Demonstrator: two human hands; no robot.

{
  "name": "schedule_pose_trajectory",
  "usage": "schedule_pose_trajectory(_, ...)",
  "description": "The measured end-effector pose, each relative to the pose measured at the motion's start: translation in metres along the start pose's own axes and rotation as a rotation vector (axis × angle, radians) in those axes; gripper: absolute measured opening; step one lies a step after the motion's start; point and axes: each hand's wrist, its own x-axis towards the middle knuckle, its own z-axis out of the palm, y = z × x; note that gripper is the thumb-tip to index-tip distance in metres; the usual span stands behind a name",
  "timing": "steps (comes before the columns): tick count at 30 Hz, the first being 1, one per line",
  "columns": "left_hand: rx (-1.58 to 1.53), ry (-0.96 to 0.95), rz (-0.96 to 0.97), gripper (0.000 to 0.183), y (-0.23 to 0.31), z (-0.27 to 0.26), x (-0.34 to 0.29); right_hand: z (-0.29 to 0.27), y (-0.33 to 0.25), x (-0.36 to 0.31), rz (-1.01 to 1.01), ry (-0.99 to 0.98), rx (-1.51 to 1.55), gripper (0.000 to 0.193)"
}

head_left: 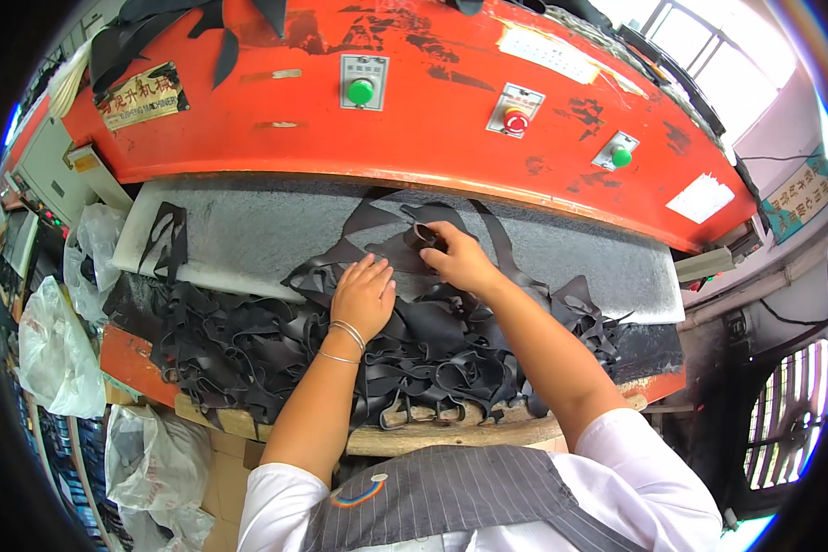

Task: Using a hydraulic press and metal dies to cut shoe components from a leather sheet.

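Observation:
A sheet of dark leather [400,256] with cut-out gaps lies on the grey cutting bed [258,225] of a press. My left hand [363,294] rests flat on the leather's near part, fingers stretched out, holding nothing. Just beyond it to the right, my right hand [458,258] is closed, thumb and fingers pinching a small dark hollow ring-like piece [420,237] above the leather. That piece is partly covered by the fingers, and I cannot make out its exact kind. Black leather scraps [432,363] are heaped below both hands.
The red press beam [414,101] spans the far side, with a green button [362,91], a red button [515,120] and another green button [621,156]. A wooden bar [451,437] edges the near side. Plastic bags [60,345] hang at the left.

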Motion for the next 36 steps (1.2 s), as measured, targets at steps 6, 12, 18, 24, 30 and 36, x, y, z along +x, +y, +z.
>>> schedule_pose_trajectory(6, -0.051, 0.02, -0.033, 0.029, -0.011, -0.005, -0.001, 0.03, 0.023, 0.039, -0.311, -0.038, -0.576, 0.052)
schedule_pose_trajectory(12, 0.003, -0.026, -0.082, 0.036, -0.008, -0.006, 0.005, 0.021, 0.047, 0.017, -0.357, 0.018, -0.52, 0.062)
schedule_pose_trajectory(18, 0.033, -0.133, -0.107, 0.04, 0.005, -0.007, 0.019, 0.011, 0.058, 0.012, -0.393, 0.107, -0.559, 0.063)
schedule_pose_trajectory(24, -0.278, 0.043, -0.296, 0.032, -0.003, -0.033, 0.025, -0.033, 0.034, -0.014, -0.554, 0.571, -0.383, 0.066)
schedule_pose_trajectory(30, -0.148, 0.512, 0.061, 0.011, 0.06, -0.109, 0.1, -0.196, 0.002, -0.041, -0.543, 1.572, -0.396, 0.054)
schedule_pose_trajectory(36, 0.102, 0.405, 0.244, 0.022, 0.066, -0.14, 0.109, -0.222, 0.008, -0.055, -0.373, 1.546, -0.286, 0.064)
